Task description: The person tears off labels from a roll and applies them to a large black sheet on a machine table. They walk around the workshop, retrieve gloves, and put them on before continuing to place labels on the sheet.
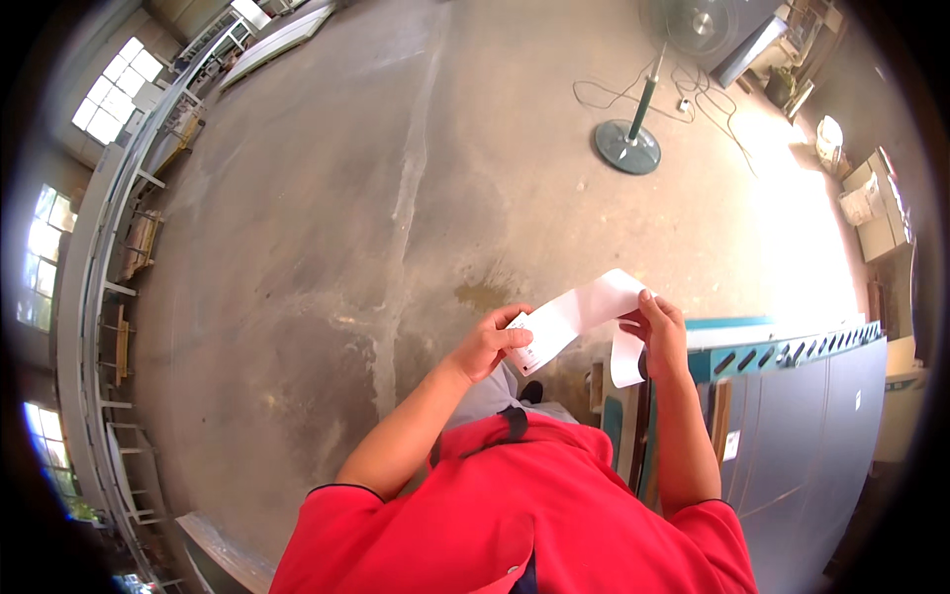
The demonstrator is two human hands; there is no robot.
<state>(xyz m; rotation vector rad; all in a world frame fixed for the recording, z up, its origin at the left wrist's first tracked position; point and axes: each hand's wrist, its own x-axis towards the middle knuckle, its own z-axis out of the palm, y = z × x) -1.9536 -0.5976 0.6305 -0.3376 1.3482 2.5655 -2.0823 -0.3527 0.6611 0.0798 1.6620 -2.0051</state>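
A long white paper strip [584, 309] with some print at its left end stretches between my two hands in front of my red shirt. My left hand [487, 344] is closed on that printed end, the thumb lying on top. At the other end my right hand [657, 332] pinches the strip between thumb and fingers. Past the right hand, the strip bends over and a loose tail hangs down beside the fingers. Part of the strip is hidden behind the right hand's fingers.
A stack of grey panels [807, 445] with a teal slotted edge stands close on my right. Ahead to the right is a stand fan with a round green base [627, 148], its cable [708, 94] loose on the floor. A long metal conveyor frame [99, 297] runs along the left.
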